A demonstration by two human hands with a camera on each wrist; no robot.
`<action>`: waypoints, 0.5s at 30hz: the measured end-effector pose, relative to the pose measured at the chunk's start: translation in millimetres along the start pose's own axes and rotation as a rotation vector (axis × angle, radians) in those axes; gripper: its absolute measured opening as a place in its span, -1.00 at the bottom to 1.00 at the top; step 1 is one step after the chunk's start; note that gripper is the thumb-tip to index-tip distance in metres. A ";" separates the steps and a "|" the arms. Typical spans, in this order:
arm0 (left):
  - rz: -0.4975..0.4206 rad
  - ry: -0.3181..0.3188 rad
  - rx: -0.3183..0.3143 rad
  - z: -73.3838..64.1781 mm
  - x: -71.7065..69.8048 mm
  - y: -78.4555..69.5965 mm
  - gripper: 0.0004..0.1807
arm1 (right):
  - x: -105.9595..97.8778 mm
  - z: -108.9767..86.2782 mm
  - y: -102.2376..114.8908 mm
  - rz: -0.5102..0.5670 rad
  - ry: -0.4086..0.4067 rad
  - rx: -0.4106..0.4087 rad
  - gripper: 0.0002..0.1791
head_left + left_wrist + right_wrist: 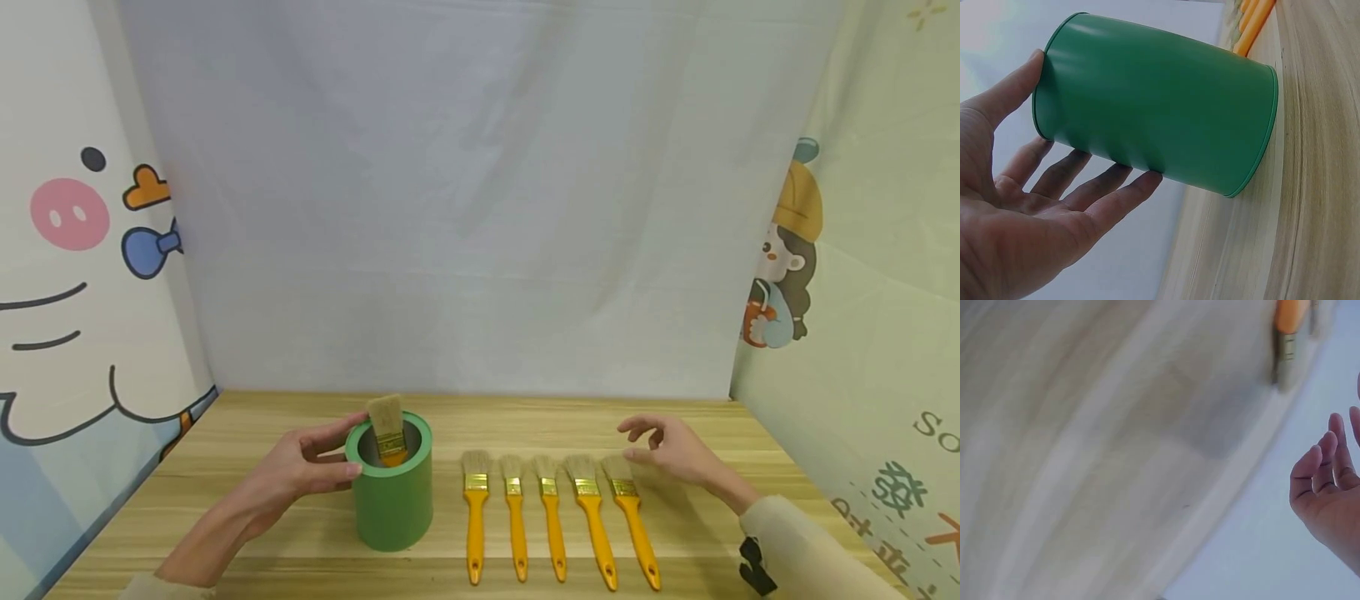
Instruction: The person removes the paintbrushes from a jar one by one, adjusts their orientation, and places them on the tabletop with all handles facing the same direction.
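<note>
A green can (393, 510) stands upright on the wooden table, left of the middle. One paintbrush (387, 421) leans in it, bristles up, its lower handle hidden inside. My left hand (288, 468) holds the can by its upper part, thumb on one side and fingertips on the other, as the left wrist view shows on the can's wall (1154, 103). Over at the right, my right hand (672, 450) hovers with loosely bent fingers and nothing in them. It is beside the bristles of the rightmost paintbrush (637, 533); whether it touches them I cannot tell.
Several yellow-handled paintbrushes (517, 533) lie in a row right of the can, bristles pointing away from me. A pale cloth (480, 208) hangs behind the table (300, 550). Printed cartoon panels stand at the left (67, 333) and right (862, 358).
</note>
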State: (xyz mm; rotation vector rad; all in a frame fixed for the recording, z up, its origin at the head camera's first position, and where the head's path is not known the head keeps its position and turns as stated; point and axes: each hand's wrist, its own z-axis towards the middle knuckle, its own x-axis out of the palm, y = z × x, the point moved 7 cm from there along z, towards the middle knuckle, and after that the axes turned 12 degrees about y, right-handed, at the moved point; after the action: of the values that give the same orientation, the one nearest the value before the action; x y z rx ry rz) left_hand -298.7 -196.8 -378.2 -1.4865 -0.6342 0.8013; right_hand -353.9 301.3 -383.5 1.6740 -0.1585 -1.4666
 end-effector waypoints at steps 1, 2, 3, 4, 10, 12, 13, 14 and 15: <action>-0.001 0.000 0.000 0.0 0.0 0.2 -0.14 | -1.3 1.7 5.8 -0.009 -0.006 -0.004 -0.66; 0.000 0.001 0.001 -0.1 0.1 0.3 -0.14 | -2.2 3.5 11.6 -0.016 -0.011 -0.008 -0.67; 0.000 0.001 0.002 -0.1 0.1 0.5 -0.14 | -2.5 5.5 18.2 -0.024 -0.013 -0.020 -0.68; 0.000 0.002 0.004 -0.1 0.0 0.7 -0.15 | -2.3 7.5 24.5 -0.029 -0.012 -0.028 -0.69; 0.004 0.002 0.010 -0.5 0.1 0.8 -0.15 | 9.3 20.8 61.7 -0.025 0.021 -0.072 -0.69; 0.005 0.000 0.010 -0.4 0.0 0.6 -0.15 | 15.9 25.4 75.4 -0.020 0.037 -0.091 -0.68; 0.005 -0.001 0.010 -0.3 0.0 0.4 -0.15 | 19.5 27.7 82.4 -0.016 0.046 -0.099 -0.68; 0.005 -0.002 0.011 -0.1 0.0 0.4 -0.15 | 23.2 30.2 89.5 -0.013 0.054 -0.110 -0.68; 0.005 -0.002 0.011 0.1 0.1 0.3 -0.15 | 27.2 33.1 96.2 -0.009 0.061 -0.121 -0.68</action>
State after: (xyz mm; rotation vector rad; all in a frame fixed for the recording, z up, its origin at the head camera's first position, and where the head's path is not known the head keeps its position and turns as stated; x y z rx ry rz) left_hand -298.7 -196.7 -378.6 -1.4784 -0.6267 0.8088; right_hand -332.4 209.5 -336.5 1.6208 -0.0273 -1.4021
